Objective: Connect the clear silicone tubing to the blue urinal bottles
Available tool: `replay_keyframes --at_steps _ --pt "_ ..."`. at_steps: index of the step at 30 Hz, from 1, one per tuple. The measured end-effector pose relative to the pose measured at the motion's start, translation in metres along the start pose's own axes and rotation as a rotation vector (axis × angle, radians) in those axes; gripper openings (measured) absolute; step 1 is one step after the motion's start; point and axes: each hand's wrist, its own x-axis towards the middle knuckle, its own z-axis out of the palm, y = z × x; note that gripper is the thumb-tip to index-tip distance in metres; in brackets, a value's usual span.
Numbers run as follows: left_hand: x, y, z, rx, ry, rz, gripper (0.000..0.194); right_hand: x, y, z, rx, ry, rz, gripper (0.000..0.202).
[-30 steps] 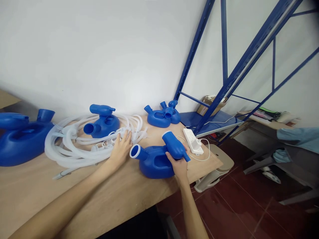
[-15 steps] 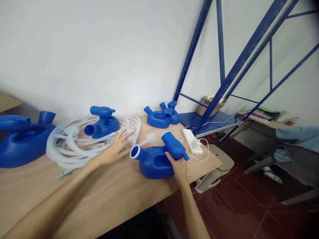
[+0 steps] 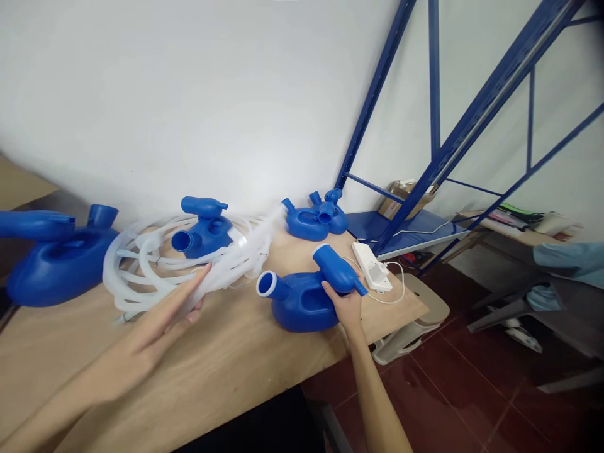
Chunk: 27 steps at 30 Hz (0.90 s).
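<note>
My right hand (image 3: 349,307) is closed round the capped end of a blue plastic urinal bottle (image 3: 302,311), which stands on the wooden table (image 3: 221,365) near the front edge. The bottle's other neck, with a white rim, points up to the left. My left hand (image 3: 174,321) is at the coiled white tubing (image 3: 136,292), with a blurred white length (image 3: 236,258) running from between thumb and fingers toward the back. Motion partly smears that grip. Behind it, another blue urinal bottle (image 3: 207,234) sits amid the coils.
At far left stands a larger-looking blue bottle (image 3: 61,270); more blue bottles (image 3: 309,224) are by the wall. A white power strip (image 3: 372,267) with a cord lies at the right table edge. Beyond it are a blue metal rack (image 3: 406,211) and a plastic stool (image 3: 425,305).
My left hand has drawn back left and toward me, and white tubing now sweeps blurred from it. The view has shifted slightly left; my right hand keeps its hold on the bottle.
</note>
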Motion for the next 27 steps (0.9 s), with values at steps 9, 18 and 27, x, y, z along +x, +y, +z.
replay_keyframes --at_steps 9,18,27 --pt "-0.030 0.008 -0.017 0.335 0.111 0.022 0.044 0.003 0.000 0.003 -0.006 0.015 -0.040 0.076" --pt "0.000 0.001 -0.011 0.381 -0.089 0.204 0.045 0.003 0.001 0.003 0.012 -0.066 -0.005 0.073" --pt "0.045 0.030 0.052 0.556 -0.227 0.287 0.055 -0.001 -0.006 0.007 0.044 -0.173 0.040 0.072"
